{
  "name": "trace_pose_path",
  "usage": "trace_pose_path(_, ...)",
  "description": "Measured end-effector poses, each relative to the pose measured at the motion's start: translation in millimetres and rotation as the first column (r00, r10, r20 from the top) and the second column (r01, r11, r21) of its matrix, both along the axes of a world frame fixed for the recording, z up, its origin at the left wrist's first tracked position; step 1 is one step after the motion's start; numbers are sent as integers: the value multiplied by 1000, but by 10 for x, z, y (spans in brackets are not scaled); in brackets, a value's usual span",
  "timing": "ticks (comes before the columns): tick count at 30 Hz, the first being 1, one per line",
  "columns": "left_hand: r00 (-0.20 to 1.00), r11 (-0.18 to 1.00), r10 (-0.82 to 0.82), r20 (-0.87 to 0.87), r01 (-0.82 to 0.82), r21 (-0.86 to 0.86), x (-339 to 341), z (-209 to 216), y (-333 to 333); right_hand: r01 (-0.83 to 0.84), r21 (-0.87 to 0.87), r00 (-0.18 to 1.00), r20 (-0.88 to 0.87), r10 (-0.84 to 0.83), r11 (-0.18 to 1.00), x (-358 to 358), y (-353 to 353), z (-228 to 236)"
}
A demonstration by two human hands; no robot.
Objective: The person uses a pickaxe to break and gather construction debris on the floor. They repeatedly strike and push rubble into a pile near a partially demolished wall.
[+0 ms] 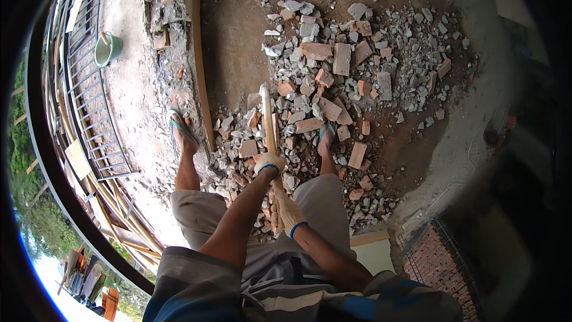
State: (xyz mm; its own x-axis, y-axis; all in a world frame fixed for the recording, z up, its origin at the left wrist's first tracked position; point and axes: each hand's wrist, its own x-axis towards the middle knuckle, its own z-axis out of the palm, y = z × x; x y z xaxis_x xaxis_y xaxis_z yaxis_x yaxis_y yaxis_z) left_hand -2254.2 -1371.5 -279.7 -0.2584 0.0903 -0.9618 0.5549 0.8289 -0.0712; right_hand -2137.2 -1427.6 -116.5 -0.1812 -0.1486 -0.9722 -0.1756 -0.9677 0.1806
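Observation:
Both my hands wear cream knit gloves with blue cuffs and are closed around a long wooden tool handle (pixel 270 128). My left hand (pixel 270 163) grips it farther from my body, and my right hand (pixel 289 211) holds it lower down, close to my thighs. The handle points away from me, its pale far end over the broken masonry. What kind of tool it is I cannot make out. Beneath and beyond it lies a heap of rubble (pixel 296 56), grey mortar chunks mixed with reddish bricks (pixel 342 59).
My left sandalled foot (pixel 183 130) stands on a broken wall ledge (pixel 170 77); my right foot (pixel 326 139) is among the rubble. A green bucket (pixel 108 51) sits at the left near a metal railing (pixel 89 95). Exposed brickwork (pixel 438 268) shows at lower right.

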Motion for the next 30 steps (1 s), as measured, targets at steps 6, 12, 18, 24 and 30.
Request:
trace_pose_path(6, 852, 864, 498, 163, -504, -5, -25, -79, 484, -85, 52, 993, -82, 90, 995, 87, 1016, 242)
trace_pose_path(12, 203, 226, 936, 286, -973, -47, 804, -73, 1172, -237, 61, 942, -227, 245, 969, 1331, 2338, 488)
trace_pose_path(18, 69, 7, 938, 339, -983, 181, 1477, -373, 1827, -425, 205, 857, -222, 465, 881, 2927, 2717, 1197)
trace_pose_path(24, -115, 99, 782, 612, -947, -305, 2956, -25, 2321, -968, 244, 181, 528, 830, 56, 4568, 2701, 1746)
trace_pose_path(30, -400, -41, 649, 647, -867, -496, 3344, 651, 2219, -980, -35, -164, 707, 688, -198, 4997, 2460, 1779)
